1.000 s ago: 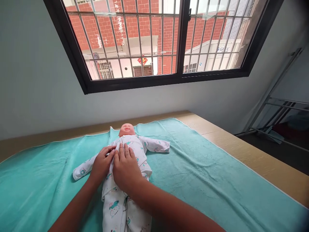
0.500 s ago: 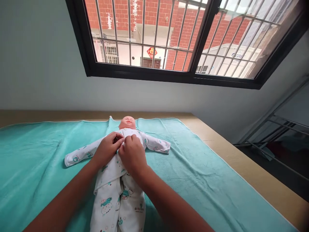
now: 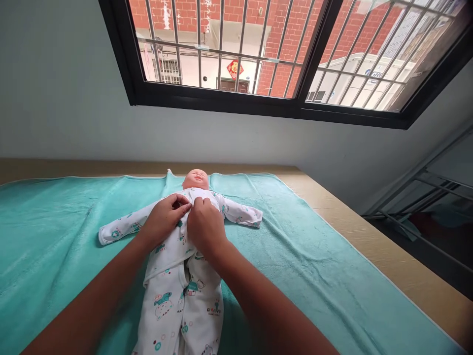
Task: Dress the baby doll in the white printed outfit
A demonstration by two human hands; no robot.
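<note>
A baby doll [image 3: 196, 179] lies on its back with its head at the far end, dressed in a white printed baby top [image 3: 168, 259] and matching baby pants [image 3: 158, 308]. The top's sleeves stretch out to both sides. Over the doll's chest, my left hand [image 3: 167, 217] is closed, thumb and fingertips pinching the front of the top. Close beside it, my right hand [image 3: 207, 222] is closed as well, its fingers curled on the fabric. The fingertips of both hands nearly meet, and they hide whatever fastening may lie between them.
A turquoise blanket [image 3: 291, 256] with folds lies under the doll on a light wooden table [image 3: 343, 222]. Behind the table is a wall with a black-framed, barred window [image 3: 221, 101]. A metal rack [image 3: 424, 231] stands at the right beyond the table's edge.
The view has tilted slightly down, so the window and doll sit higher in the picture. Both hands stay at the chest; the fingertips have shifted slightly on the top's front.
</note>
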